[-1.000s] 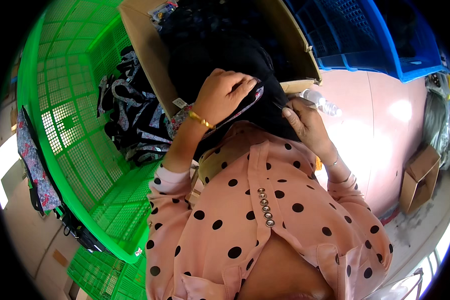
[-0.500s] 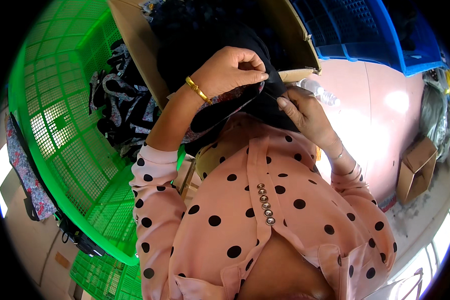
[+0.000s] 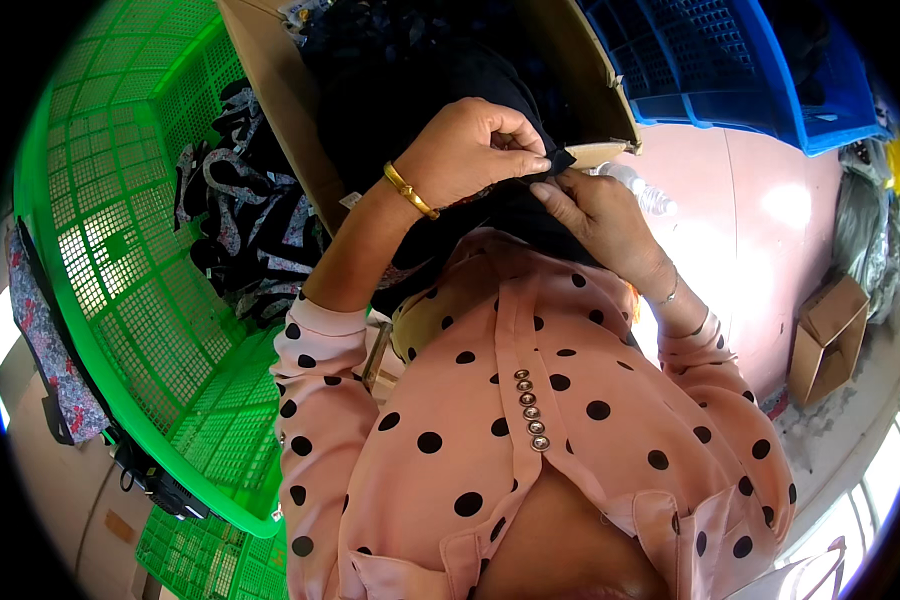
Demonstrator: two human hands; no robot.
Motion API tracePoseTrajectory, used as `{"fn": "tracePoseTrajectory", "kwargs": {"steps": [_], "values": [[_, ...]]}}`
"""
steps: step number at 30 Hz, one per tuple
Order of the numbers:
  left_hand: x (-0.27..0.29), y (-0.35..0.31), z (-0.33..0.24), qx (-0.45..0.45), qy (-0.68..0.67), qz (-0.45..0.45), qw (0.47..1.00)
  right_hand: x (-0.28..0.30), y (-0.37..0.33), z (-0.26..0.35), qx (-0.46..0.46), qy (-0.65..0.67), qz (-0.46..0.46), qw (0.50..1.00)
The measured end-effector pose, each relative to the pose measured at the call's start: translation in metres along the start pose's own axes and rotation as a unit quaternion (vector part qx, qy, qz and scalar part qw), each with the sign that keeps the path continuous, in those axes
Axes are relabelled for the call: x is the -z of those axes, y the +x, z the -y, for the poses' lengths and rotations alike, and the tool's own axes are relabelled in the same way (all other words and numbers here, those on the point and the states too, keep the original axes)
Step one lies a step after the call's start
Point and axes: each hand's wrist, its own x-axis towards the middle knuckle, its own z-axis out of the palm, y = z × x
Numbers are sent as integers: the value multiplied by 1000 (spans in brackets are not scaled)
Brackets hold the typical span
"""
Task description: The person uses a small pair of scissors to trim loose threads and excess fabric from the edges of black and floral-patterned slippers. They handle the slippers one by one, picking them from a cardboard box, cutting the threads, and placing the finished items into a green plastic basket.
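A bit of black cloth (image 3: 562,160) is pinched up between the person's 2 hands, above the lap and in front of the open end of a cardboard box (image 3: 280,95). The left hand (image 3: 475,150) grips it between thumb and fingertips; the right hand (image 3: 608,215), thumb against curled fingers, grips it just beside. Their fingertips nearly meet. A gold bangle (image 3: 410,192) circles the left wrist, a thin bracelet (image 3: 674,290) the right.

Dark pieces fill the far part of the box. Left of it, a big green basket (image 3: 130,330) holds a heap of black and floral pieces (image 3: 260,200), and a floral strip (image 3: 55,340) hangs over its outer rim. Near the right hand, clear plastic bottles (image 3: 635,185) lie on the pale floor, beneath a blue crate (image 3: 808,140). Farther right sits a small open carton (image 3: 830,340). The person's pink dotted shirt (image 3: 450,430) shows 6 buttons down the front.
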Motion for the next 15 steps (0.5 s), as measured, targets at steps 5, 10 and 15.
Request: {"fn": "tracePoseTrajectory", "kwargs": {"steps": [5, 10, 15], "values": [[-3, 1, 1, -64, 110, -17, 992, 9, 3, 0, 36, -80, 26, 996], [7, 2, 7, -184, 262, -234, 918, 3, 8, -17, 36, 22, 5, 999], [-5, -55, -6, -113, 362, -333, 864, 3, 9, -32, -72, 255, -22, 964]]}}
